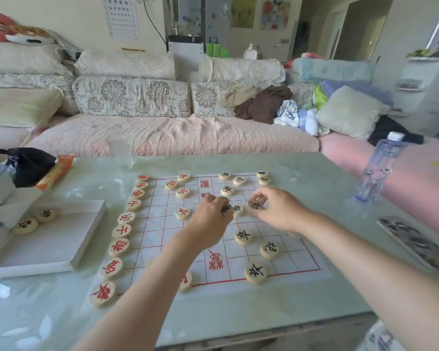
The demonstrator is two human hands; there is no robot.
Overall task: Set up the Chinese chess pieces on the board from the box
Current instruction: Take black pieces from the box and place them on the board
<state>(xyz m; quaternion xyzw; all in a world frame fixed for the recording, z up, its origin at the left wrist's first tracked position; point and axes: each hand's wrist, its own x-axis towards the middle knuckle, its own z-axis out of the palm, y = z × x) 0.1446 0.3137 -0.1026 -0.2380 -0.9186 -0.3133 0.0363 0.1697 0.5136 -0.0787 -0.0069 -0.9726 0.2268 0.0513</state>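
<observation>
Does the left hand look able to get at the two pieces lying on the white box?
Probably yes, once freed: the left hand grips a black-lettered piece. The two pieces lie uncovered on the white box, only the row of red pieces between.

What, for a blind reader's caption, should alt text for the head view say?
Two bare hands work over a Chinese chess board on a table: the left hand grips a black-lettered piece, the right hand pinches another. Red-lettered pieces line the board's left edge; two more pieces lie on a white box at left.
</observation>
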